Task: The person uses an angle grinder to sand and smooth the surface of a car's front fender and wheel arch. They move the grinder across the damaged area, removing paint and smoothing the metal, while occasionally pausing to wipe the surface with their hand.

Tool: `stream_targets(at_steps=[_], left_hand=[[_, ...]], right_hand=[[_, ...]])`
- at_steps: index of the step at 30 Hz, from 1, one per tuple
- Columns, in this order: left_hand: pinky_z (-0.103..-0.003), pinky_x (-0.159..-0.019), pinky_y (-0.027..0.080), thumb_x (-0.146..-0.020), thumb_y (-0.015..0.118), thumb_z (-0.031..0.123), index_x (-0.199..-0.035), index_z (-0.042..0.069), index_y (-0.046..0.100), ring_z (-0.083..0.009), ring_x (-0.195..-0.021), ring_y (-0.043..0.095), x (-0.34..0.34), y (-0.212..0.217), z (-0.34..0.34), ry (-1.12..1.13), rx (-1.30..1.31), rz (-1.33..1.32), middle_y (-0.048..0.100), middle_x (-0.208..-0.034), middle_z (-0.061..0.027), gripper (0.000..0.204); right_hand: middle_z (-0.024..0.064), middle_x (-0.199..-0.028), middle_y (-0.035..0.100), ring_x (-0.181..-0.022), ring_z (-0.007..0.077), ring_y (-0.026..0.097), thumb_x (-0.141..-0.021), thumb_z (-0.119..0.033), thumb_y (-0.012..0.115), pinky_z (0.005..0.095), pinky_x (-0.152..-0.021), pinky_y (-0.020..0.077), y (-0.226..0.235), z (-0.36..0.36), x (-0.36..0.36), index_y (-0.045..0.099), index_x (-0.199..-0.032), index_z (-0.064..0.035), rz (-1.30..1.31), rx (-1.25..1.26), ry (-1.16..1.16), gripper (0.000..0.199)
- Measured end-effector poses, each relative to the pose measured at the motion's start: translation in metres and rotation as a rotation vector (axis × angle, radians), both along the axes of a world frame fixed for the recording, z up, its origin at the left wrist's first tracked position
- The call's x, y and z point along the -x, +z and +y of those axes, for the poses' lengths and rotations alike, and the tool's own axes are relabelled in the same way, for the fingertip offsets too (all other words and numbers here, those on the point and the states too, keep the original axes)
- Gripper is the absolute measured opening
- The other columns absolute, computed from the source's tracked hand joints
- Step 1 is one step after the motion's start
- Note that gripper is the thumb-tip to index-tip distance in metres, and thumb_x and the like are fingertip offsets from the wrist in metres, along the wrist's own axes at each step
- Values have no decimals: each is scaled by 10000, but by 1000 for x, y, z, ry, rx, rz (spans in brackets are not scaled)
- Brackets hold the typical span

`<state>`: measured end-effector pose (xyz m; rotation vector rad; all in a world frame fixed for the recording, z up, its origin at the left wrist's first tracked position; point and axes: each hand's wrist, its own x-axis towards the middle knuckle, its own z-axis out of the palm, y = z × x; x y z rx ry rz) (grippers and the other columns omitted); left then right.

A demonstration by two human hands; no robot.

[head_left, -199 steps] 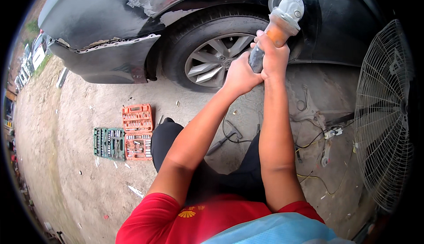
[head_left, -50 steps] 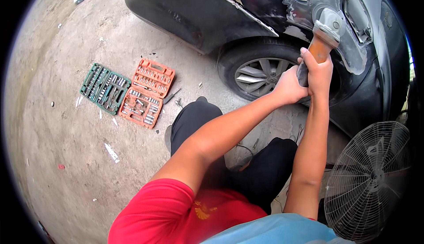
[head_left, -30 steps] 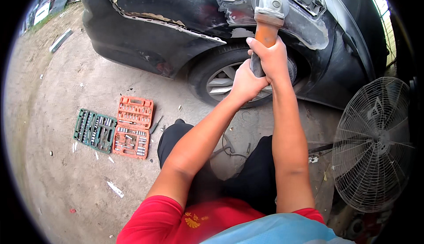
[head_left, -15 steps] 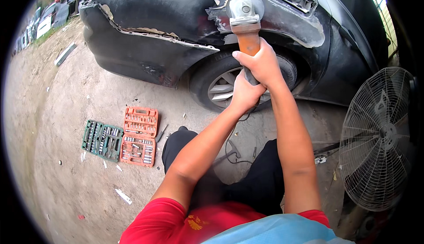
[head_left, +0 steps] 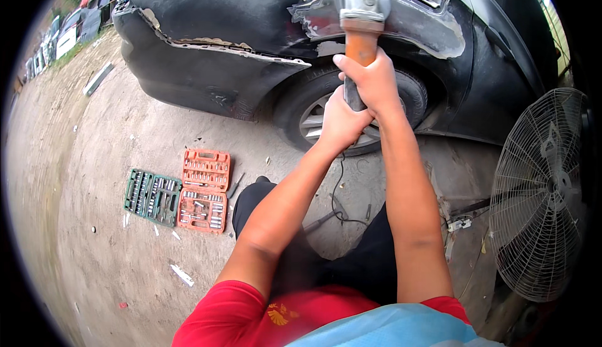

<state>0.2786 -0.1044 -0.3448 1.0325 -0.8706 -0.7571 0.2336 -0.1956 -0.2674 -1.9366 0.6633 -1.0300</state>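
Both my hands are wrapped round an orange and grey angle grinder [head_left: 361, 46], its head up against the dark car's [head_left: 213, 27] rear side panel. My left hand [head_left: 343, 120] grips the dark rear end of the handle. Above it, my right hand [head_left: 376, 82] closes round the orange body with its thumb lying across. Around the grinder head the panel shows a sanded patch [head_left: 433, 36] of bare grey and pale filler. The disc is mostly hidden behind the head. A black cord [head_left: 342, 177] trails from the handle down between my legs.
Below the panel is the car's rear wheel [head_left: 310, 118]. An open orange socket set case [head_left: 202, 212] and a green one [head_left: 150, 197] lie on the ground to the left, beside a dark hand tool [head_left: 236, 185]. A large wire-cage fan [head_left: 545, 190] stands close on my right.
The grinder head has shifted to the right across the panel, and both hands have moved with it, still gripping. My view has tilted slightly.
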Motion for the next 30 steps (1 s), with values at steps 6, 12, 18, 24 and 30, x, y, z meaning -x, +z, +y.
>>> stream_targets(at_steps=[6, 12, 18, 24, 30], left_hand=[[-359, -899, 579, -826, 915, 334, -1222, 1, 664, -160, -981, 739, -3, 3, 13, 146, 32, -82, 780, -1069, -65, 575], [-406, -925, 587, -811, 915, 390, -1237, 15, 664, -286, -1011, 783, -5, 15, 29, 238, -145, -343, 793, -1074, -148, 621], [-461, -1116, 510, -821, 945, 423, -1452, -31, 590, -389, -1286, 683, -35, 13, 40, -118, 100, -732, 703, -1336, -251, 855], [-494, -1303, 331, -977, 800, 404, -1657, -2, 444, -437, -1587, 418, -99, 83, 19, 421, 373, -1107, 450, -1699, -269, 868], [-520, -1378, 169, -1066, 492, 708, -1705, -7, 358, -359, -1684, 254, -205, 144, -56, 841, 106, -1839, 321, -1790, -220, 968]], right_hand=[[70, -947, 721, -828, 149, 725, -890, -283, 901, 323, -775, 602, 9, 19, -2, 676, -1116, 1, -93, -201, 205, 427], [100, -1002, 753, -867, 177, 751, -892, -244, 895, 340, -839, 623, 4, 15, 14, 681, -1201, -6, -188, -433, 318, 444], [109, -1018, 737, -849, 203, 759, -919, -144, 835, 352, -795, 633, -10, 29, 56, 649, -1215, -11, -526, -517, 188, 374], [88, -1033, 708, -872, 197, 745, -920, -118, 828, 359, -818, 619, -44, -4, 119, 630, -1240, -10, -405, -393, -11, 391], [82, -1039, 701, -877, 196, 737, -912, -100, 828, 375, -843, 617, -44, -19, 116, 626, -1260, -9, -440, -425, 73, 413]])
